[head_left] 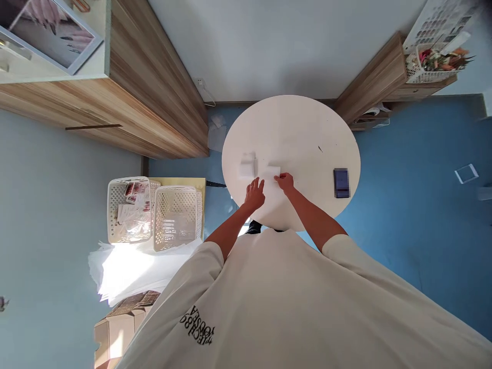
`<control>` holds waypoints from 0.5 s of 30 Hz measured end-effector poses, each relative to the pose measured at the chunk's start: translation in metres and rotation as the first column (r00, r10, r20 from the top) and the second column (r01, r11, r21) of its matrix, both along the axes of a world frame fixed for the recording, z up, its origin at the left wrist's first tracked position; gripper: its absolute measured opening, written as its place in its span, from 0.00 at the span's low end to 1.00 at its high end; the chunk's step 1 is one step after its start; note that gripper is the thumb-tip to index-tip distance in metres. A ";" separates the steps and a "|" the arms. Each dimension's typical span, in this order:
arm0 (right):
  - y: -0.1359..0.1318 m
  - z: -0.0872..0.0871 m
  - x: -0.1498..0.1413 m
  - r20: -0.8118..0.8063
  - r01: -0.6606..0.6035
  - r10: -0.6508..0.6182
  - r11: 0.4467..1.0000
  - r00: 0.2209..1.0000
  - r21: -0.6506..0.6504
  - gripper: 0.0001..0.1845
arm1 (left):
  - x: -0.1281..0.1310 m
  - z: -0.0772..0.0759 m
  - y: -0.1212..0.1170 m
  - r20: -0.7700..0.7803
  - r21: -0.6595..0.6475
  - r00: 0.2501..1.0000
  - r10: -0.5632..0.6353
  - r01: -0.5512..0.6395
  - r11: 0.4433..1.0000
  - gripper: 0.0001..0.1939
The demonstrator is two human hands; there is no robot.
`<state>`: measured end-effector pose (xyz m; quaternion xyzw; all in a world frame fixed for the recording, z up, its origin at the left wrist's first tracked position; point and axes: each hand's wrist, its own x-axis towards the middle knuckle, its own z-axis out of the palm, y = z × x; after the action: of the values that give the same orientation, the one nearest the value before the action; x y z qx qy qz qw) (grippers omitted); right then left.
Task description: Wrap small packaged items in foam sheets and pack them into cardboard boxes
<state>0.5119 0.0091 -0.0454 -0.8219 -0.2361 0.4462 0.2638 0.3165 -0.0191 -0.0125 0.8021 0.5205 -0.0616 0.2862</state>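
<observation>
My right hand (285, 182) pinches the right edge of a small white piece, seemingly paper (273, 171), just above a round pale table (292, 123). To its left, my left hand (254, 193) hovers over the near left part of the tabletop, fingers spread and nothing in them. Just beyond those fingertips lies a small white stack (247, 169), perhaps of paper or cards; its exact kind is too faint to make out.
A dark phone-like object (341, 183) lies at the table's right side. On the left, white perforated baskets (176, 192) stand beside white sheets (134, 269) and cardboard boxes (119, 333). Wooden cabinets (165, 77) rise at the back left; another (378, 77) stands back right.
</observation>
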 end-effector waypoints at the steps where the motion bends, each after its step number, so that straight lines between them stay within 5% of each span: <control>1: 0.010 -0.002 -0.007 0.007 -0.005 0.005 1.000 1.000 0.009 0.11 | -0.009 0.000 0.007 -0.019 0.004 1.000 0.020 -0.020 1.000 0.39; 7: 0.049 -0.007 -0.036 0.125 -0.093 0.096 0.995 0.987 -0.031 0.11 | -0.041 -0.007 0.031 -0.092 -0.028 0.995 0.028 -0.031 0.999 0.41; 15: 0.051 -0.002 -0.041 0.205 -0.154 0.177 0.980 0.963 -0.123 0.10 | -0.039 -0.005 0.038 -0.090 -0.060 0.996 -0.002 -0.003 0.998 0.43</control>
<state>0.4712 0.0598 -0.0470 -0.8555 -0.3072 0.3872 0.1544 0.2778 0.0188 -0.0178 0.7894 0.5310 -0.1134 0.2865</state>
